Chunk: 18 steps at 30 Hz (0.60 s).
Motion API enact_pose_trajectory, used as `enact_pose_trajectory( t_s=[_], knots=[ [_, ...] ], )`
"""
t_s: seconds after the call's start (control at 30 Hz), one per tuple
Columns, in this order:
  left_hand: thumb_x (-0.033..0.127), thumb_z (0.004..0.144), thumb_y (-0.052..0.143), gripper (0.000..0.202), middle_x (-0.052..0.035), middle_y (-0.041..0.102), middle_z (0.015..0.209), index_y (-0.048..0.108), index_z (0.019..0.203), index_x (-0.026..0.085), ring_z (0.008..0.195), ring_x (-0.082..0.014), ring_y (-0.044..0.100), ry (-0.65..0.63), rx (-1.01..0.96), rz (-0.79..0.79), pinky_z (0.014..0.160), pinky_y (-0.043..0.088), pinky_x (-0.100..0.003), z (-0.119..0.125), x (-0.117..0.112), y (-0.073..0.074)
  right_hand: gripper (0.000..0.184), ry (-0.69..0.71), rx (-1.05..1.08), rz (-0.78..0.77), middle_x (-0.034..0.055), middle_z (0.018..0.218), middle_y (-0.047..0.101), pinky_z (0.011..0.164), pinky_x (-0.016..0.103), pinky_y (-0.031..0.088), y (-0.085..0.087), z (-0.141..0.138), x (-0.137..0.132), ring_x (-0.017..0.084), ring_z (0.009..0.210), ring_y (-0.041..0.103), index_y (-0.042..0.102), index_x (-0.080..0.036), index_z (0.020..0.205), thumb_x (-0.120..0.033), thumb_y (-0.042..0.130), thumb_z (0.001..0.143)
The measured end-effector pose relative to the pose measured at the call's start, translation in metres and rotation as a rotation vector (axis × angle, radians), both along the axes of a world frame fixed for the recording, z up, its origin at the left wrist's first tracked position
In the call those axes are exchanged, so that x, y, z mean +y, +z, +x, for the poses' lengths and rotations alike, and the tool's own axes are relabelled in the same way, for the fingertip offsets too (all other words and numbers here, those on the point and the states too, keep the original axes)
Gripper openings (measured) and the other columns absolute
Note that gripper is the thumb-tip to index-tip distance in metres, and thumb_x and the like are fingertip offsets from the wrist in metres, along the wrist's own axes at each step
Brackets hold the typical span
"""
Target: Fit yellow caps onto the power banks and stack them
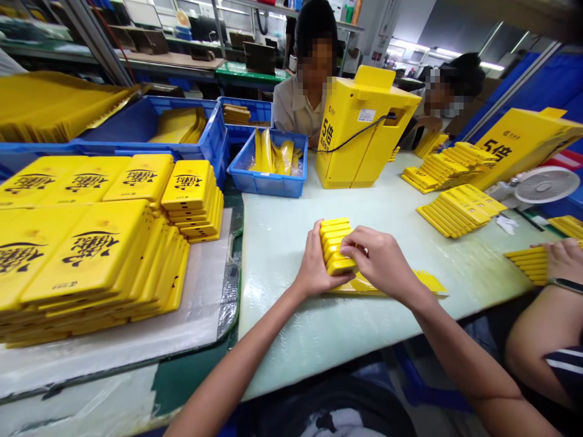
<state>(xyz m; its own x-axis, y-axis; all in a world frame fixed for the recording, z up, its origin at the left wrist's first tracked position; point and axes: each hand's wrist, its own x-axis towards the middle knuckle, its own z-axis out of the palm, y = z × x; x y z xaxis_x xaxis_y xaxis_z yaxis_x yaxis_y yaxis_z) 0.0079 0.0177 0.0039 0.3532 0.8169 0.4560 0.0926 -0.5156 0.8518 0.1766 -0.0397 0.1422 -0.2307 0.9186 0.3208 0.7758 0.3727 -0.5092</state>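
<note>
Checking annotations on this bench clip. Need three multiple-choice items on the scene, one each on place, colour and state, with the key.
1. Where is the blue plastic tray relative to the upright yellow display box?
A. Left of it
B. Right of it
C. On top of it

2. What colour is the desk fan at the far right of the view?
A. Blue
B. White
C. Yellow

3. How do the yellow slabs between the left hand and the right hand lie?
A. Spread apart singly
B. Stacked in a staggered row
C. Sealed in a bag

Answers:
1. A, the tray sits just left of the box.
2. B, its grille and housing show white.
3. B, each slab is offset from the next, with both hands against the stack.
</note>
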Motion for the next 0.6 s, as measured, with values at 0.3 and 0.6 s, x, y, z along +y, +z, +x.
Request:
enact_pose_trajectory(
  t_s=[0.3, 0.6],
  knots=[
    [0.053, 0.065, 0.106, 0.152, -0.0203, 0.040, 0.169, 0.008, 0.179, 0.030, 0.162, -0.0489, 0.042, -0.021, -0.017, 0.019, 0.138, 0.034, -0.072, 0.000, 0.001, -0.001, 0.022, -0.122, 0.299, 0.060, 0.0055, 0.084, 0.078, 0.067, 0.033, 0.050, 0.021, 0.028, 0.007, 0.020, 0.070, 0.065, 0.077, -0.020, 0.089, -0.038, 0.074, 0.101],
    [0.054, 0.063, 0.107, 0.153, -0.0202, 0.040, 0.170, 0.010, 0.179, 0.030, 0.161, -0.0490, 0.043, -0.003, -0.011, 0.010, 0.138, 0.035, -0.073, -0.001, 0.000, 0.000, 0.015, -0.149, 0.058, 0.039, 0.0084, 0.093, 0.078, 0.071, 0.034, 0.050, 0.020, 0.013, 0.010, 0.022, 0.080, 0.068, 0.077, -0.021, 0.084, -0.018, 0.068, 0.096]
  ],
)
